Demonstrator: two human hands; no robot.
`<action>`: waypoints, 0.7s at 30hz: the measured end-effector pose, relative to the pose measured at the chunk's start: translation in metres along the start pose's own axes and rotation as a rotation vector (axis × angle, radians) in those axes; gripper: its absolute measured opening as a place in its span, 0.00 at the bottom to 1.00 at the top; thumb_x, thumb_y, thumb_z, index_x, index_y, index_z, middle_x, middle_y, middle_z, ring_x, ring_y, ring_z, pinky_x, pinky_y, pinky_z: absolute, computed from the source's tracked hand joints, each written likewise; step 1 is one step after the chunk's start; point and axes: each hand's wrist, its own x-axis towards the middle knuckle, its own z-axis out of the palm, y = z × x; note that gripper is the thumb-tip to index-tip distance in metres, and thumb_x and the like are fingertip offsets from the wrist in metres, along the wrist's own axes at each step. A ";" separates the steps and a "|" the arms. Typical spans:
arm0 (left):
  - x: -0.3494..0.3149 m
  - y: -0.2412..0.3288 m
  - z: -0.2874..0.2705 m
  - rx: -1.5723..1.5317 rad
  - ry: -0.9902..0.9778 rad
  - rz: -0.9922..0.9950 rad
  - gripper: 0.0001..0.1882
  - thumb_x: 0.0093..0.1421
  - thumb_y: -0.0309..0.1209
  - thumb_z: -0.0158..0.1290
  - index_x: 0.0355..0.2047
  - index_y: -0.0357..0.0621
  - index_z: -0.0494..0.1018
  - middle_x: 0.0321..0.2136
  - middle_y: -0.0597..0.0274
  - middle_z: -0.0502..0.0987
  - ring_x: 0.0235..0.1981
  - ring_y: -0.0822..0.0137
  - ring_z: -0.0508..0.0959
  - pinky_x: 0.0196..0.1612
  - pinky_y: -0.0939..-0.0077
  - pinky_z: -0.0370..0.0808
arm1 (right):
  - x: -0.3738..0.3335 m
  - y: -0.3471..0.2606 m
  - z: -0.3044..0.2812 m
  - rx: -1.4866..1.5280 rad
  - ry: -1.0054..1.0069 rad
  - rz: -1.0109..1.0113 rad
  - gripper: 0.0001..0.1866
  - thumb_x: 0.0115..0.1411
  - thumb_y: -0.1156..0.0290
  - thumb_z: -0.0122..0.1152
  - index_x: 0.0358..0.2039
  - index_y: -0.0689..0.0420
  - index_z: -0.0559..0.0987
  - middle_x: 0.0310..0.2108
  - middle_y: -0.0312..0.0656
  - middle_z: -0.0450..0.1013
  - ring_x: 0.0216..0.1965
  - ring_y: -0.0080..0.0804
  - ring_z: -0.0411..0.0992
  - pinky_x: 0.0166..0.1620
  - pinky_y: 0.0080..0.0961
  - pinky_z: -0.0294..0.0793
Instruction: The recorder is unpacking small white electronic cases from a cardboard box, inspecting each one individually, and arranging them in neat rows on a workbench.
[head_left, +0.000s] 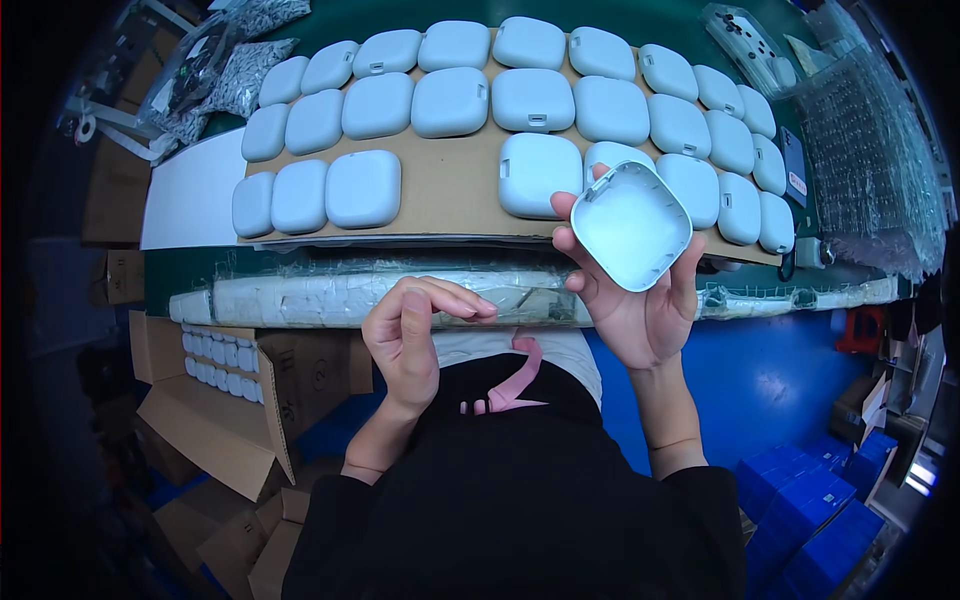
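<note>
My right hand (pixel 645 325) grips a white, rounded-square plastic housing shell (pixel 632 225) by its edges, fingers on the left and right sides. Its hollow inner face, with small tabs around the rim, is turned up toward me. To its left, my left hand (pixel 405 340) hovers over the near table edge, fingers half bent, thumb apart, nothing visible in it. Beyond both hands, rows of similar white housings (pixel 535 100) lie smooth side up on a cardboard sheet (pixel 440 190). Some show a small slot on one side. The held shell partly covers one housing in the nearest row.
A plastic-wrapped padded edge (pixel 390 297) runs along the green table. Bubble wrap (pixel 870 170) and a phone (pixel 792 165) lie at right, bagged parts (pixel 250 75) at far left. An open carton (pixel 215 420) with white pieces stands below left; blue boxes (pixel 800 510) stack below right.
</note>
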 end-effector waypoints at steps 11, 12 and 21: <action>-0.004 -0.002 -0.004 0.026 0.010 -0.011 0.21 0.73 0.36 0.36 0.29 0.36 0.71 0.26 0.52 0.80 0.28 0.62 0.81 0.38 0.71 0.80 | 0.001 0.008 0.013 -0.770 -0.014 -0.307 0.53 0.44 0.65 0.77 0.67 0.54 0.54 0.62 0.54 0.60 0.62 0.49 0.62 0.61 0.41 0.68; -0.005 -0.002 -0.005 0.028 0.009 -0.009 0.21 0.73 0.36 0.36 0.29 0.36 0.71 0.26 0.52 0.80 0.28 0.62 0.81 0.38 0.72 0.80 | 0.002 0.008 0.014 -0.838 -0.025 -0.344 0.52 0.42 0.67 0.77 0.66 0.55 0.56 0.61 0.53 0.61 0.61 0.47 0.63 0.61 0.40 0.68; -0.013 0.005 -0.018 0.010 0.017 0.007 0.20 0.72 0.34 0.36 0.30 0.35 0.72 0.26 0.51 0.80 0.29 0.61 0.82 0.38 0.72 0.79 | 0.026 0.016 0.055 -1.571 -0.004 -0.626 0.40 0.41 0.69 0.77 0.57 0.57 0.70 0.54 0.47 0.67 0.52 0.39 0.67 0.61 0.44 0.64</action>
